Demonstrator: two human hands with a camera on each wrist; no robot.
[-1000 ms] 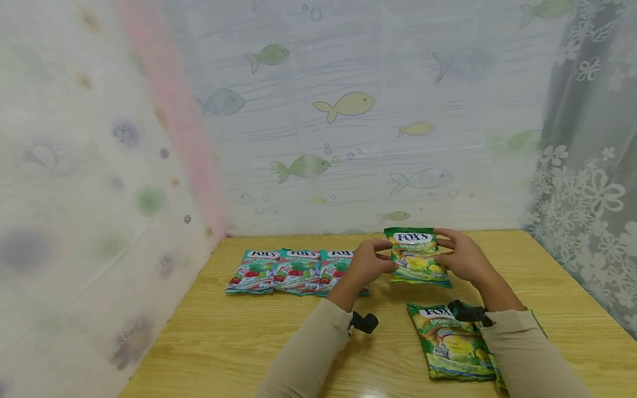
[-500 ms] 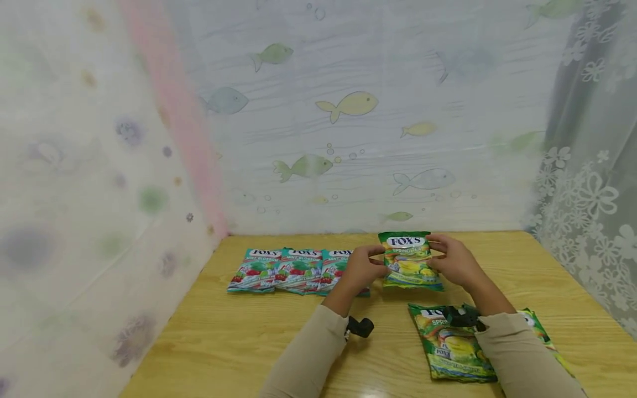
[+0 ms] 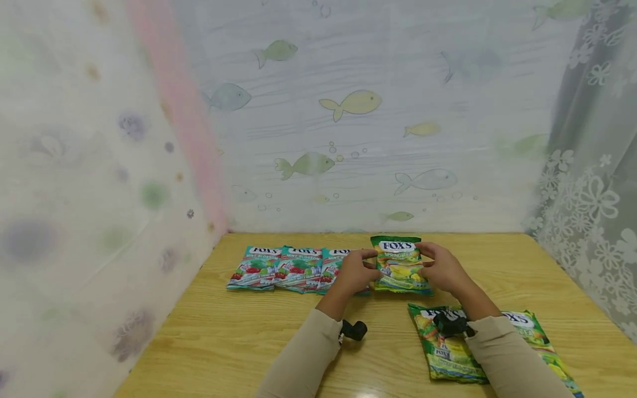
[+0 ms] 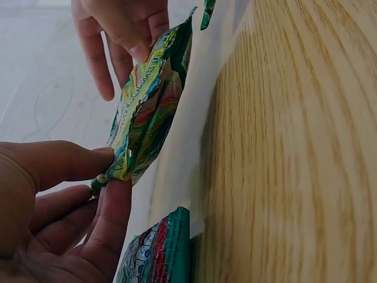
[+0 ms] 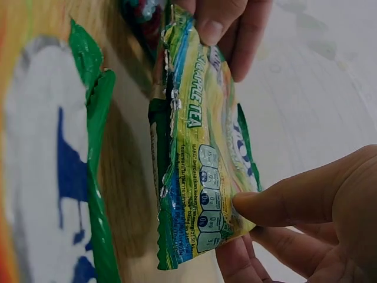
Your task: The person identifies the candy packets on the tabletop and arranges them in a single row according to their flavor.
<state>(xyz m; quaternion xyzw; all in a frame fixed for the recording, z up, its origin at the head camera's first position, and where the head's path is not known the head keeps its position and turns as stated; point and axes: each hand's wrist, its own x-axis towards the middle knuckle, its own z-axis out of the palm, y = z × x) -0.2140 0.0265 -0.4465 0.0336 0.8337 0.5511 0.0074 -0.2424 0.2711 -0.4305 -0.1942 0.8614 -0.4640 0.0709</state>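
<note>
Between both hands is a green and yellow candy bag (image 3: 400, 265), marked FOX'S Spring Tea, its front facing me. The left hand (image 3: 354, 272) pinches its left edge between thumb and fingers, as the left wrist view shows. On the other side the right hand (image 3: 442, 267) pinches the right edge, thumb in front and fingers behind. In the left wrist view the bag (image 4: 150, 100) looks tilted and just off the wooden surface. Right beside the left hand lies the nearest of three teal Mint Blossom candy bags (image 3: 330, 268), partly covered by that hand.
Two other teal bags (image 3: 298, 268) overlap in the same row to the left. Nearer me, under the right forearm, lie two more green bags (image 3: 450, 354) on the wooden table (image 3: 239, 342). A fish-patterned wall covering (image 3: 308, 121) rises behind the table's back edge.
Both hands have carried the green candy bag left and slightly down, closer to the teal row. More of the green bag at the far right shows as the right forearm shifts left.
</note>
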